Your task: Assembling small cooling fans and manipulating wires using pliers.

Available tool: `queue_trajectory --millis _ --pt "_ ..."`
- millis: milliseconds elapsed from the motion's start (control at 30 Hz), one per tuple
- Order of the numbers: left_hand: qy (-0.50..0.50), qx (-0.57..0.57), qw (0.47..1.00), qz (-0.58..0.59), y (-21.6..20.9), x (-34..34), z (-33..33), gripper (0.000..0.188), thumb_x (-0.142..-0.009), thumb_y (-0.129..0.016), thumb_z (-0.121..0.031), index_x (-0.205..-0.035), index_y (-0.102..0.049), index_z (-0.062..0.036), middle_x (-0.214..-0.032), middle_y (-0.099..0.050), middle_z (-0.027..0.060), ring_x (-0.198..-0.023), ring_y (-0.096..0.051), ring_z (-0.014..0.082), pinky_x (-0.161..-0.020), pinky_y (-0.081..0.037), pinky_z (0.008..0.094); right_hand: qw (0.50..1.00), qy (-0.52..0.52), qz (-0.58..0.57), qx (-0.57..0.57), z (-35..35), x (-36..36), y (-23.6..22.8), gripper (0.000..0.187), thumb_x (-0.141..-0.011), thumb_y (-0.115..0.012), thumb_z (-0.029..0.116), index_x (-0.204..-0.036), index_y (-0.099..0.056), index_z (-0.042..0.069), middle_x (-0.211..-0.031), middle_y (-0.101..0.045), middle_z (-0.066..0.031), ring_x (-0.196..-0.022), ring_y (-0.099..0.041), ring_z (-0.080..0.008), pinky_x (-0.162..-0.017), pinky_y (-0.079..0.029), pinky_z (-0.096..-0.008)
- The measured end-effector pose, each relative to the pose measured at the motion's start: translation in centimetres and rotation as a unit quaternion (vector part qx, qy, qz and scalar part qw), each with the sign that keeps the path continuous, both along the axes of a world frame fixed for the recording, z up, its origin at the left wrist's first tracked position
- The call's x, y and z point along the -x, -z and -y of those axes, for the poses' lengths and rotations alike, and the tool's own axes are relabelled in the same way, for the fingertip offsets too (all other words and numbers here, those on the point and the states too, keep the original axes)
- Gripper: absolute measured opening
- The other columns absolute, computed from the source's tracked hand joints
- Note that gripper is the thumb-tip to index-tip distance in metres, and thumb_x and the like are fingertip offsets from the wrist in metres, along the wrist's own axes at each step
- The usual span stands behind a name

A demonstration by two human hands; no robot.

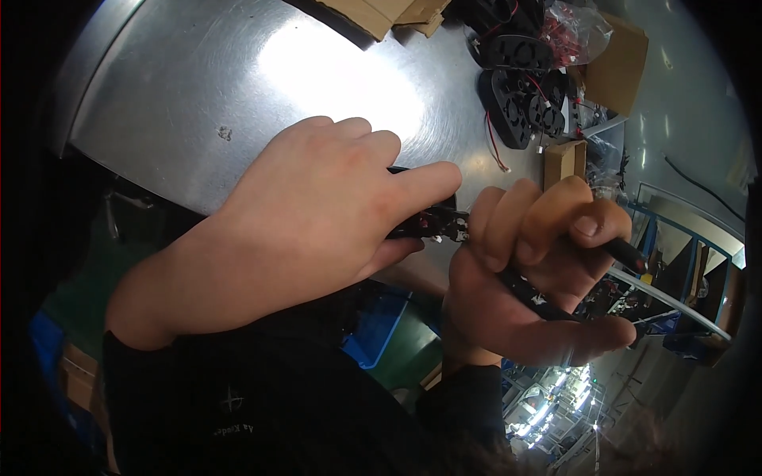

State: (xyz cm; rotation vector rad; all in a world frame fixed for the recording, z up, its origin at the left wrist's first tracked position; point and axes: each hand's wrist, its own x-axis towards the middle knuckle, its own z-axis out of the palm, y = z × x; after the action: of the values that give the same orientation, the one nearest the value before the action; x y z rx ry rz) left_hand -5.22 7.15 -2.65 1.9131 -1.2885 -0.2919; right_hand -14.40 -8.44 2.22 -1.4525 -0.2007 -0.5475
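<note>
My left hand [333,190] reaches in from the lower left, back of the hand up. Its fingers and thumb are closed around a black plastic part [409,228], most of which the hand hides. In my right hand [540,262] is a pair of pliers with black handles [625,255], the fingers curled round one handle and the thumb along the other. The metal plier head [456,227] points left and meets the black part between the two hands. Whether its jaws grip anything there is too small to tell.
Black fan housings [520,99] with red and black wires lie at the table's far right. Beside them are a clear bag of red pieces [573,36] and a small open carton [564,163]. Cardboard [381,14] sits at the far edge of the shiny metal table [182,103]. A blue bin [377,329] stands below.
</note>
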Motion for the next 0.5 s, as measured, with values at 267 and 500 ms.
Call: queue_trajectory --millis 267,500 --pt "0.002 0.002 1.0 -0.01 -0.1 0.1 0.1 0.047 -0.079 -0.086 -0.026 -0.118 -0.062 -0.0158 -0.088 -0.055 0.007 -0.087 -0.061 0.0288 -0.078 -0.048 0.0433 1.0 -0.007 0.01 -0.002 0.0 -0.1 -0.1 0.075 -0.093 -0.061 0.076 -0.12 -0.052 0.007 -0.081 -0.044 -0.0046 -0.059 -0.039 -0.0137 -0.054 -0.032 -0.0307" --pt "-0.007 0.017 1.0 0.0 0.1 0.4 -0.1 0.047 -0.079 -0.086 -0.025 -0.118 -0.062 -0.0159 -0.088 -0.056 0.0071 -0.087 -0.061 0.029 -0.078 -0.048 0.0433 1.0 0.025 -0.002 0.009 -0.9 0.5 0.1 0.08 -0.091 -0.058 0.081 -0.12 -0.052 0.007 -0.082 -0.046 -0.006 -0.059 -0.04 -0.0156 -0.056 -0.034 -0.0329"
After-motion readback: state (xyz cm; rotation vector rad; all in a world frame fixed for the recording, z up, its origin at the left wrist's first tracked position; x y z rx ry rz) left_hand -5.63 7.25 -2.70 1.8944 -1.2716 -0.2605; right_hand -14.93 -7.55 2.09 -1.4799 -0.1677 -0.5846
